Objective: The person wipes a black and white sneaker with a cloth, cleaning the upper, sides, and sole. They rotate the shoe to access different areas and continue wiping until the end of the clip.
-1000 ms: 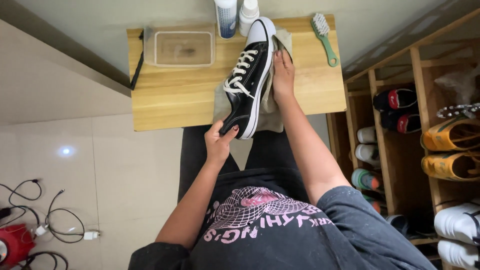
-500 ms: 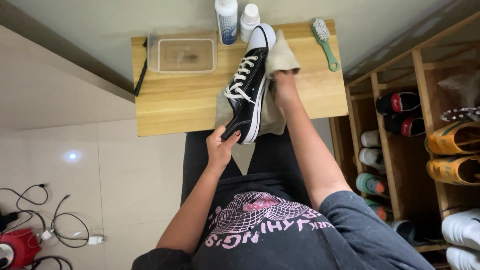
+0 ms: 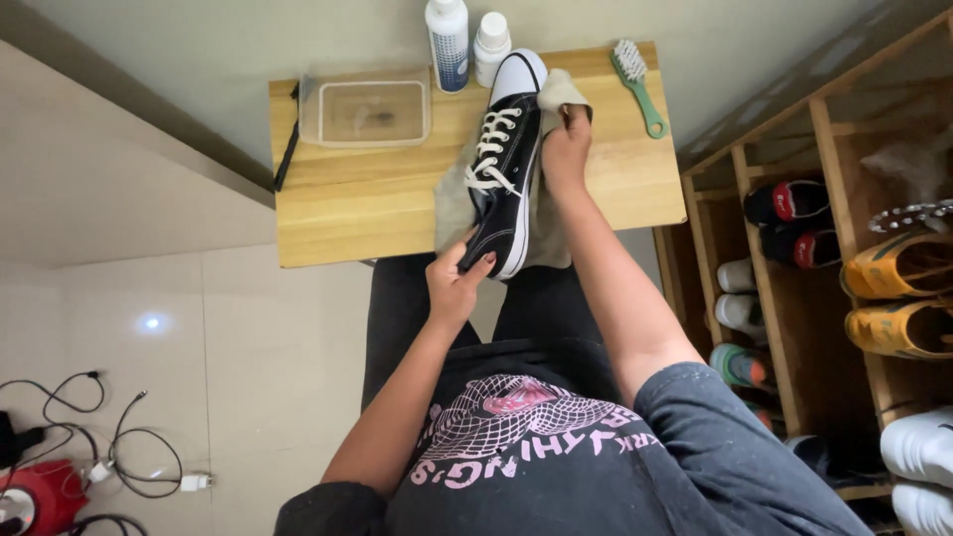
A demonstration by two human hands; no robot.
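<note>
right hand [image 3: 564,149] has slid the beige cloth [image 3: 559,91] up beside the black sneaker [image 3: 506,169] toe, fingers pinching it; left hand [image 3: 457,283] still grips the heel.

A clear plastic container [image 3: 365,111] is sitting on the wooden table [image 3: 347,213] at about 11 o'clock. Two white bottles [image 3: 449,42] are standing at 12 o'clock at the table's far edge, one with a blue label. A green brush [image 3: 638,83] with white bristles is lying at 1 o'clock. A wooden shoe rack [image 3: 794,328] is standing at 3 o'clock, holding red-black, yellow [image 3: 898,268] and white shoes. Black cables [image 3: 119,437] and a red device [image 3: 30,501] are lying on the tiled floor at 8 o'clock.
</note>
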